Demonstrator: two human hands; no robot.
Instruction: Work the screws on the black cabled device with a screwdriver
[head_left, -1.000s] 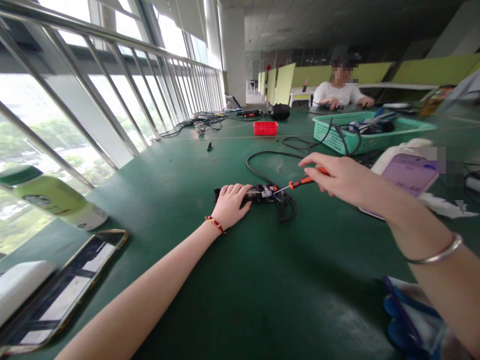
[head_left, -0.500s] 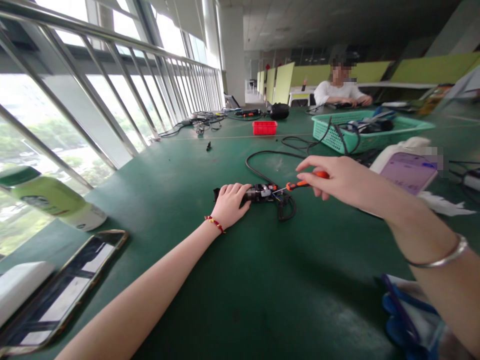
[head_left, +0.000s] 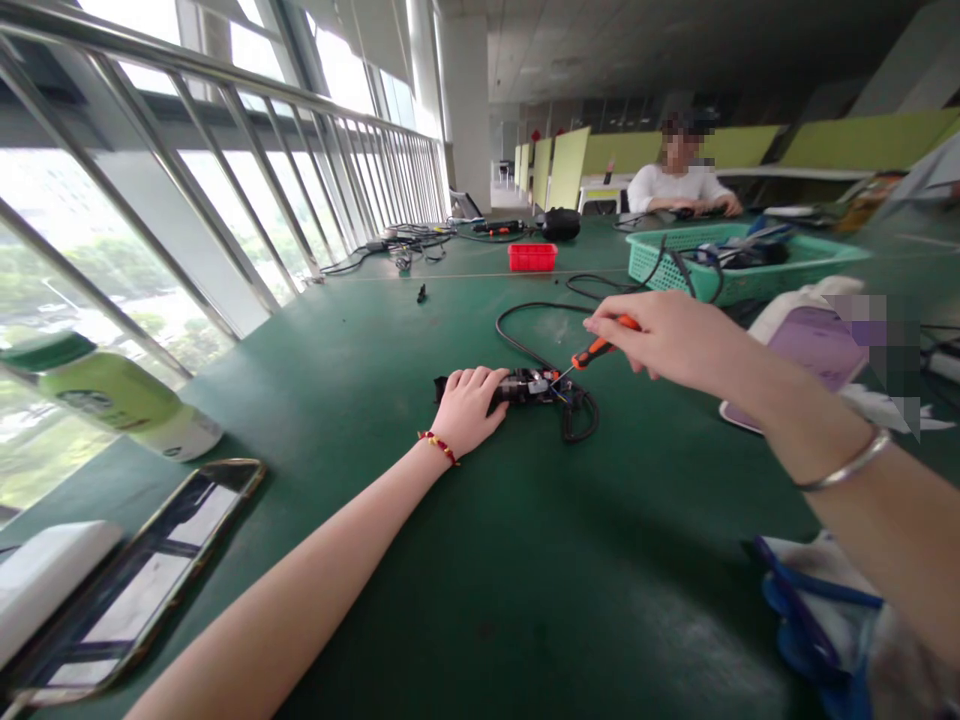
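From here the black device (head_left: pixel 525 386) lies on the green table (head_left: pixel 480 580), left hand (head_left: pixel 471 405) wrapped over its barrel, right hand (head_left: pixel 664 335) grasping an orange-and-black screwdriver (head_left: pixel 594 352), its tip at the exposed wires (head_left: pixel 559 390); I'd guess a stiff, fairly light, slightly slick body, best held by that barrel, since the wiring end looks fragile; the table's edge by the railing (head_left: pixel 187 184) is well apart, room opens toward the person, and the cord (head_left: pixel 536 303) and green basket (head_left: pixel 658 268) crowd the far right

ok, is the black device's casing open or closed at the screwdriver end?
Open: coloured wires lie exposed at that end of the black device, by the tip of the screwdriver held in the right hand.
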